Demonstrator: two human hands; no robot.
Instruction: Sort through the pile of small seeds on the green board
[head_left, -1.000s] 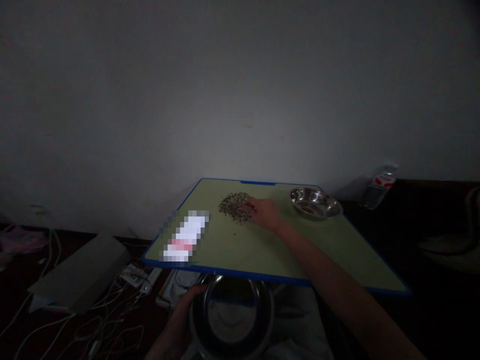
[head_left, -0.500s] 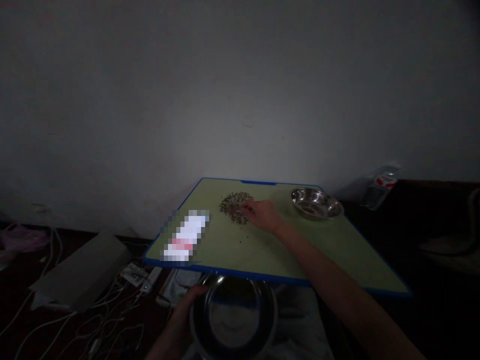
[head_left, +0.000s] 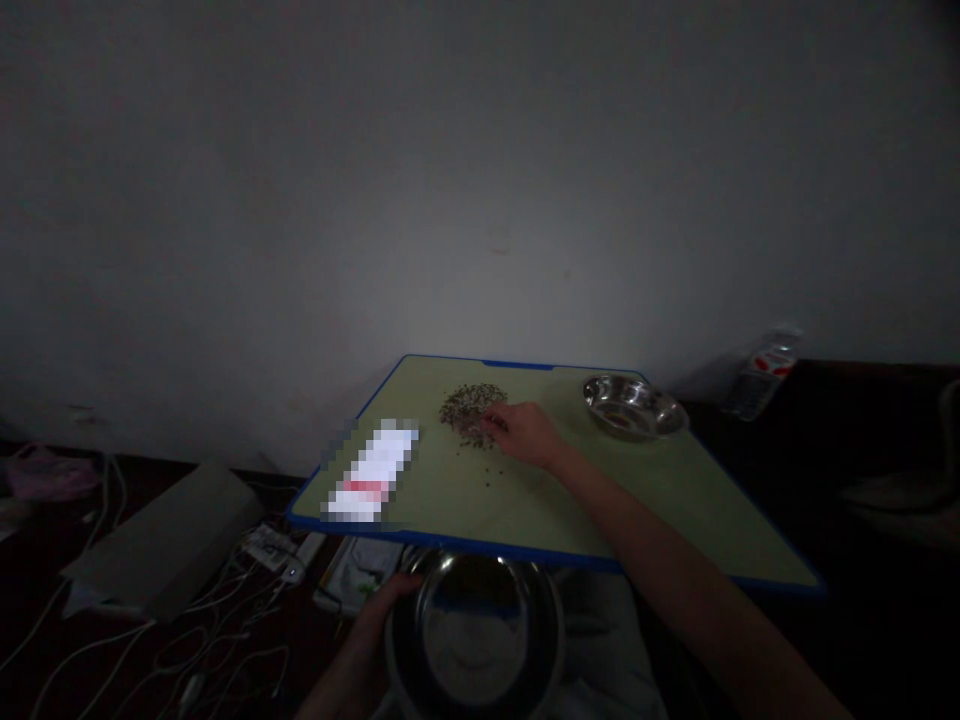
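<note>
A pile of small dark and pale grains, perhaps beans or seeds (head_left: 466, 405), is spread on the green tabletop (head_left: 435, 490) with blue edging. My right hand (head_left: 517, 430) reaches in from the right, its fingers bent together at the pile's near right side; what lies between them is too small to name. Several loose grains lie in front of the pile, toward the near edge. Below that edge, my left hand (head_left: 382, 615) grips the left rim of a shiny steel bowl (head_left: 476, 640), thumb over the rim.
Another steel basin (head_left: 634, 408) stands at the table's right back. A blurred-out bright phone-like screen (head_left: 371, 470) lies on the left. A plastic bottle (head_left: 765, 375) leans near the wall at right. Cables (head_left: 225, 640) and a grey box (head_left: 161, 545) cover the floor at left.
More loose grains have come away from the pile toward the near edge. My right hand has stayed at the pile with slight movement. The held bowl has shifted a little right.
</note>
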